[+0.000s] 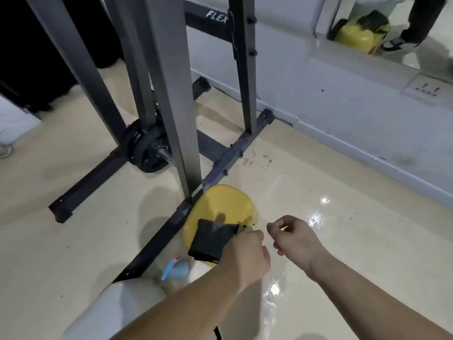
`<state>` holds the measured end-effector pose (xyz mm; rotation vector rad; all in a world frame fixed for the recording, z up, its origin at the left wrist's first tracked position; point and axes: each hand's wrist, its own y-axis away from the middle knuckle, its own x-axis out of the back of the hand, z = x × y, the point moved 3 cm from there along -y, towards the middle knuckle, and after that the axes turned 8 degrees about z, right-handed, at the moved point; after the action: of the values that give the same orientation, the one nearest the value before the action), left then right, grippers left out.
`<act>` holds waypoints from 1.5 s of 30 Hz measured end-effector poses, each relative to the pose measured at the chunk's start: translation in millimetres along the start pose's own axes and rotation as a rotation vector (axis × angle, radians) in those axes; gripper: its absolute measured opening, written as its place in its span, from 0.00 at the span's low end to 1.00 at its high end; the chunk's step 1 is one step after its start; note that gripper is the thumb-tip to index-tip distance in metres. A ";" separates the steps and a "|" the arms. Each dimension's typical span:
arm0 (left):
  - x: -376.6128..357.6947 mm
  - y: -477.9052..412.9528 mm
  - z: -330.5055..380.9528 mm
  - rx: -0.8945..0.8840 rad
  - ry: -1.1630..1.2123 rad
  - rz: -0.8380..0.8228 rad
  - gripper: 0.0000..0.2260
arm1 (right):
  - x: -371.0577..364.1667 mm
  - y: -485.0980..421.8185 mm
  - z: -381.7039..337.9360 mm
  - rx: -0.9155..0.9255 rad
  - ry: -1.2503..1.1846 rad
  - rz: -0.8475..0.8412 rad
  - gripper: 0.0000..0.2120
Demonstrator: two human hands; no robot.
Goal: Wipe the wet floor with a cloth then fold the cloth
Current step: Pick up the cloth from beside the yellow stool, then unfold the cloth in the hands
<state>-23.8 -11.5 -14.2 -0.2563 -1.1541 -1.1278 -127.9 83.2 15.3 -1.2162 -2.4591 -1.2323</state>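
Note:
A dark folded cloth (pixel 211 241) with a green edge lies on top of a yellow plastic stool (pixel 225 204) on the floor. My left hand (pixel 245 253) grips the cloth's right edge. My right hand (pixel 294 236) hovers just to the right, fingers loosely curled and holding nothing. The beige floor (pixel 318 241) under my right hand is glossy and reflects light.
A dark metal gym rack (pixel 171 94) with weight plates (pixel 144 148) stands behind the stool, its base bar (pixel 171 224) touching the stool. A blue spray bottle (pixel 177 267) lies beside the bar. A wall mirror (pixel 392 25) and a socket (pixel 427 88) are at the right.

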 end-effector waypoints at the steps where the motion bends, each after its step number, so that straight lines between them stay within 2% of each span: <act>1: -14.4 -12.2 -11.9 0.008 -0.036 0.008 0.09 | -13.8 -12.6 11.5 0.011 -0.026 -0.017 0.09; 3: -50.0 -35.3 -37.4 0.072 -0.111 0.033 0.10 | -38.8 -42.6 45.3 0.025 -0.040 -0.056 0.08; 7: -117.4 -66.5 -83.4 0.188 -0.379 0.062 0.24 | -71.9 -91.4 107.1 0.019 -0.120 -0.102 0.10; 8: -135.0 -73.5 -92.9 0.187 -0.419 0.116 0.26 | -77.8 -103.5 120.3 0.032 -0.142 -0.111 0.10; 12: -157.6 -83.6 -112.2 0.129 -0.572 0.347 0.23 | -99.4 -134.2 148.1 0.083 -0.219 -0.157 0.10; 15: -158.6 -85.2 -125.2 0.094 -0.545 0.414 0.17 | -107.3 -141.6 168.1 0.091 -0.296 -0.205 0.12; 19: -139.0 -79.5 -107.5 0.130 -0.247 0.499 0.03 | -91.0 -124.4 193.4 0.087 -0.413 -0.255 0.13; 21: -131.8 -69.1 -65.5 0.022 -0.051 0.586 0.04 | -72.8 -112.8 198.2 0.086 -0.498 -0.288 0.17; 24: -145.3 -49.9 14.6 -0.206 0.187 0.472 0.02 | -35.3 -100.9 208.0 0.085 -0.584 -0.373 0.25; 25: -156.1 -48.3 37.1 -0.215 0.253 0.408 0.02 | -19.8 -97.5 215.6 0.073 -0.616 -0.356 0.27; 27: -182.0 -52.0 68.7 -0.108 0.432 0.246 0.03 | 8.9 -98.0 237.0 -0.012 -0.728 -0.283 0.29; 29: -208.0 -53.6 91.1 -0.015 0.584 0.082 0.14 | 34.5 -100.3 259.9 -0.138 -0.853 -0.203 0.29; 30: -222.9 -53.8 102.6 -0.036 0.596 0.040 0.20 | 49.5 -102.8 272.9 -0.184 -0.909 -0.166 0.29; 31: -234.2 -54.3 110.3 -0.099 0.549 0.035 0.22 | 62.4 -104.3 282.2 -0.208 -0.953 -0.130 0.29; 34: -249.9 -48.9 132.1 -0.303 0.265 0.068 0.13 | 91.0 -104.6 302.2 -0.241 -1.068 -0.077 0.24; 36: -261.0 -44.8 155.8 -0.333 0.263 -0.064 0.10 | 112.0 -102.1 318.3 -0.282 -1.144 -0.046 0.24; 38: -268.1 -42.6 175.5 -0.390 0.178 -0.132 0.13 | 128.7 -100.6 327.1 -0.297 -1.213 -0.056 0.26; 40: -269.3 -44.7 193.6 -0.382 0.086 -0.077 0.15 | 149.0 -96.9 332.6 -0.273 -1.276 -0.069 0.25; 45: -252.1 -52.0 236.4 -0.292 0.207 -0.048 0.06 | 183.0 -97.3 342.7 -0.109 -1.277 -0.182 0.20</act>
<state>-195.9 267.7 -134.9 -0.3295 -0.8158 -1.3332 -243.5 407.6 -189.0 -2.3777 -3.3533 -0.6350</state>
